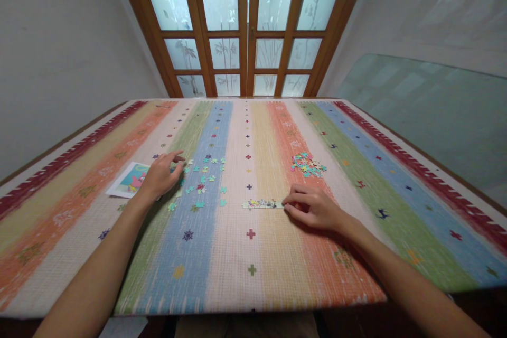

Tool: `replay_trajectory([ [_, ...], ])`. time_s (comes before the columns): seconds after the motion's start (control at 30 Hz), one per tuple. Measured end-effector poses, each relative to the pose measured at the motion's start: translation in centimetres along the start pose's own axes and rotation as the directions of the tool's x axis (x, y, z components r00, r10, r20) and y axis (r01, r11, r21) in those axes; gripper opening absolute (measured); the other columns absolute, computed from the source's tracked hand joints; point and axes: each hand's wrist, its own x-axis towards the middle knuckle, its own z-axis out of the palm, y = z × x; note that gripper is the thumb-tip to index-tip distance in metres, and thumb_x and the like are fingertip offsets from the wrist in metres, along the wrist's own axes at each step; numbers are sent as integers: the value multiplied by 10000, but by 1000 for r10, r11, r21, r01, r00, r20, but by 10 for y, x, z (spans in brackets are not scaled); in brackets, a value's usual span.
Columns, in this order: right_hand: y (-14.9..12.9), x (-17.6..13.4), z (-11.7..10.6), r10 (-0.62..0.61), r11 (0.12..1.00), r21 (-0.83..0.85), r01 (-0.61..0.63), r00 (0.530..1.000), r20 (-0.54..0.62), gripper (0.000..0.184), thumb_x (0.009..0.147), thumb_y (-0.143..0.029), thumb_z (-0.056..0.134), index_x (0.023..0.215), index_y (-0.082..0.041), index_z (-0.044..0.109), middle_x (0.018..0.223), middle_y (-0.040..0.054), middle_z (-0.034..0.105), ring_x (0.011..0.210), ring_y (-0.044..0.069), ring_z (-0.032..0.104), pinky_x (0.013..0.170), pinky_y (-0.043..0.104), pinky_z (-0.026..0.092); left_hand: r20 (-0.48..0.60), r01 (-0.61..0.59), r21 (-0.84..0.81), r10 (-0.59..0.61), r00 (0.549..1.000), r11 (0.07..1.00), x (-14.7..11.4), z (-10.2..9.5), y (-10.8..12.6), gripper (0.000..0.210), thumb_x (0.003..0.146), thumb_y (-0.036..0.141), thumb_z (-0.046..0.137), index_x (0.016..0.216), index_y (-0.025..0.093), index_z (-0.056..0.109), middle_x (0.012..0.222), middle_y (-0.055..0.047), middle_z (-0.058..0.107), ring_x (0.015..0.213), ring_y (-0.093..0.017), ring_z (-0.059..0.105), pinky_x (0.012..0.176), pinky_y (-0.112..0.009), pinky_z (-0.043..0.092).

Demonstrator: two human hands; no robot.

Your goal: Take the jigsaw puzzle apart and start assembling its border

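My left hand (pixel 163 173) hovers or rests at the left edge of the scattered jigsaw pieces (pixel 204 170), thumb and fingers apart with nothing visible between them. Under its wrist side lies a picture card (pixel 129 179) showing a pink cartoon figure, partly covered by the arm. My right hand (pixel 311 206) has thumb and fingertips closed at the right end of a joined jigsaw strip (pixel 259 204). That strip lies flat, running sideways across the pale and yellow stripes. Its right tip is hidden by the fingers.
A heap of jigsaw pieces (pixel 308 165) lies beyond my right hand on the orange stripe. The striped tablecloth (pixel 233 264) covers the whole table. Behind stand wooden doors (pixel 247 31) with frosted panes; a pale glass panel (pixel 428 111) leans at the right wall.
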Motion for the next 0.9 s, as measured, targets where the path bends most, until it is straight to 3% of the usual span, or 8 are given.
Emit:
replay_trajectory([
  [0.33, -3, 2, 0, 0, 1000, -6, -1, 1000, -31, 199, 932, -195, 536, 916, -187, 734, 764, 51, 608, 635, 152, 564, 597, 316, 405, 130, -15, -80, 26, 991, 997, 14, 15, -8, 465, 876, 452, 510, 1228, 185, 656, 1123, -122, 771, 1098, -321, 675, 1024, -514, 500],
  [0.7, -1, 2, 1, 1, 1000, -22, -1, 1000, -12, 201, 932, -203, 529, 864, -193, 718, 758, 46, 602, 618, 144, 552, 590, 307, 403, 107, 85, -108, -74, 992, 990, 20, 20, -2, 471, 805, 403, 574, 1207, 171, 658, 1039, -110, 773, 993, -298, 704, 986, -477, 528],
  [0.9, -2, 2, 1, -3, 1000, -25, 3, 1000, -16, 209, 937, -212, 532, 842, -185, 716, 753, 47, 603, 619, 144, 550, 595, 306, 403, 102, 194, -170, -179, 979, 966, 21, 24, -7, 690, 755, 399, 616, 1388, 134, 547, 1118, -121, 762, 1000, -289, 702, 989, -465, 532],
])
